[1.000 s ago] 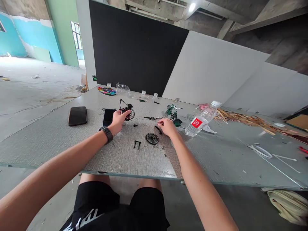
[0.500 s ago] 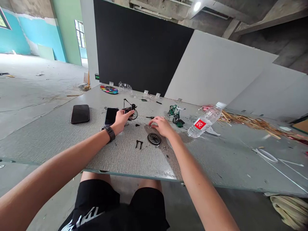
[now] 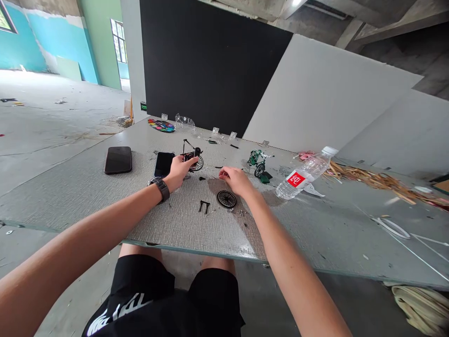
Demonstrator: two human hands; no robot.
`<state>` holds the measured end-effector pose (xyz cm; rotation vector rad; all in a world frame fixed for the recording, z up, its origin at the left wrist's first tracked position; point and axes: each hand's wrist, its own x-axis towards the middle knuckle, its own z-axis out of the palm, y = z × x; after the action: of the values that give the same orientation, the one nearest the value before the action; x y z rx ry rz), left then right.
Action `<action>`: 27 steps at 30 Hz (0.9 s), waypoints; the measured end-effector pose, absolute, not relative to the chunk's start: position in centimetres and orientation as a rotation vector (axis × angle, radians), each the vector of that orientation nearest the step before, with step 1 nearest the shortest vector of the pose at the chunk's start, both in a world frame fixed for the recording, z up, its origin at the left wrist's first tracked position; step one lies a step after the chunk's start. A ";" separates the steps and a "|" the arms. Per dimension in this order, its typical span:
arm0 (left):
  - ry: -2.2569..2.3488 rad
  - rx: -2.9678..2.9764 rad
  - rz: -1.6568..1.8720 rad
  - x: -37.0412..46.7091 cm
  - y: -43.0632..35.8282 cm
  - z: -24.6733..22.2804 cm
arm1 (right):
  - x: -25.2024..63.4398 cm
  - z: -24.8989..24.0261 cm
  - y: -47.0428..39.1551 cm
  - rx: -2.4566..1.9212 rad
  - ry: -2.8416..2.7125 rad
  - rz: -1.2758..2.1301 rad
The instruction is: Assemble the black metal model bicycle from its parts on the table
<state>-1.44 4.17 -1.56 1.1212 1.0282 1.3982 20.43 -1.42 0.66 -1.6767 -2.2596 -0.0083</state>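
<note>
My left hand [image 3: 177,171] is closed around a partly built black model bicycle [image 3: 198,163], which has one spoked wheel on it and its frame pointing up. To the right, my right hand [image 3: 237,180] hovers low over the table with thumb and fingertips drawn together; whatever they pinch is too small to make out. Just below that hand a loose black spoked wheel [image 3: 227,199] lies flat. A black fork-shaped part [image 3: 204,206] rests to the wheel's left. Between my hands lies a small black saddle-like piece [image 3: 202,178].
A green model bicycle [image 3: 258,161] stands beyond my right hand, beside a plastic water bottle [image 3: 304,174] leaning at a slant. Two phones, one a dark phone [image 3: 118,160], lie at left. A paint palette [image 3: 161,125] and clear plastic wrap [image 3: 184,122] sit near the black panel.
My right fingertips have drawn closer together near the same spot. My left hand still holds the black model bicycle. The view has shifted slightly.
</note>
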 end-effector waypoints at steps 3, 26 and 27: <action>1.039 1.124 1.398 -1.5 3.9 -1.3 | 20.2 0.9 -1.4 -1.650 -2.248 0.052; 1.072 1.145 1.372 -1.7 3.5 -1.0 | 19.1 0.3 -0.9 -1.668 -2.330 -0.036; 1.072 1.145 1.374 -1.7 3.6 -1.0 | 19.1 0.3 -0.9 -1.670 -2.329 -0.041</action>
<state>-1.65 3.57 -1.05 1.1450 1.0724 1.3738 19.11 -0.89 0.27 -1.6698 -2.3289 -0.0411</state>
